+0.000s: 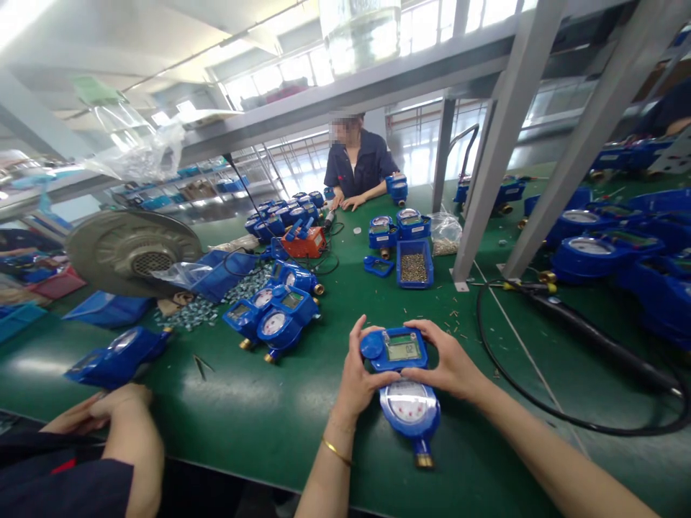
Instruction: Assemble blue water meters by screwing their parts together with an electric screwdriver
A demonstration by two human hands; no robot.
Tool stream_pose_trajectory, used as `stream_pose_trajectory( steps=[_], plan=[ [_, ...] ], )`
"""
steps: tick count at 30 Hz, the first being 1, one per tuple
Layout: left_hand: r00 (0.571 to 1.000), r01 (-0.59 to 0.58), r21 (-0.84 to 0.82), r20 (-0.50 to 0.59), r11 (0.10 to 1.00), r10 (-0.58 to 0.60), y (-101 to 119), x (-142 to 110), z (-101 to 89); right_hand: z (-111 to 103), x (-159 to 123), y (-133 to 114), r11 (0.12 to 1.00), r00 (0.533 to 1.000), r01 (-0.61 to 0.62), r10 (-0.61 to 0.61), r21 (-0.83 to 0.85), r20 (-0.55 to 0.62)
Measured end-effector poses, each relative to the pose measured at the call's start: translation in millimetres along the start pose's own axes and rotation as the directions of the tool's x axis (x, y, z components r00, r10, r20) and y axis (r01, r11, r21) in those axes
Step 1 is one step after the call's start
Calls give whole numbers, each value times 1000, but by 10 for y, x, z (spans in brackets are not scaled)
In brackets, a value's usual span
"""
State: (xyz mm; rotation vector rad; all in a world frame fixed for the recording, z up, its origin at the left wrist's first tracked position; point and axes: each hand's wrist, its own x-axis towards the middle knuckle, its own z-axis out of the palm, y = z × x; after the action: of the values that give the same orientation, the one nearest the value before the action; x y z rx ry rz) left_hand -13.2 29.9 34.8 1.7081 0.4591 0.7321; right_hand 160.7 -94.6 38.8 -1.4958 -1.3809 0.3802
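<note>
A blue water meter (pixel 410 404) lies on the green table right in front of me, its brass end toward me. Its upper part has a small digital display, and a round white dial sits below. My left hand (pixel 356 374) grips the left side of the display housing, thumb along its lower edge. From the other side, my right hand (pixel 445 363) holds the same housing, fingers on the top edge and thumb below. The two thumbs nearly meet between display and dial.
A blue bin of small screws (pixel 414 248) stands beyond my hands, beside a blue frame (pixel 378 265). More meters (pixel 278 316) sit left. A black cable (pixel 507 381) loops at right near a metal post (pixel 475 194). Co-workers sit at left and opposite.
</note>
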Motion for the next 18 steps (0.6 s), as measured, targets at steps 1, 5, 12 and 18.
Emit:
stream_pose_trajectory(
  steps=[1,5,12,18],
  plan=[
    [1000,0,-1,-5,1000,0,4,0,-4,18,-26,4,1000,1000,18,-18,-6,-14],
    [1000,3,2,-19,1000,-3,18,-8,-4,85,-123,34,999,997,48,-49,-10,-67],
    [1000,20,-33,-2,999,-20,48,-51,30,174,-244,78,993,992,-34,48,114,-118],
    [976,190,-78,118,979,-181,160,-118,19,57,-224,19,920,965,-261,252,294,69]
  ],
)
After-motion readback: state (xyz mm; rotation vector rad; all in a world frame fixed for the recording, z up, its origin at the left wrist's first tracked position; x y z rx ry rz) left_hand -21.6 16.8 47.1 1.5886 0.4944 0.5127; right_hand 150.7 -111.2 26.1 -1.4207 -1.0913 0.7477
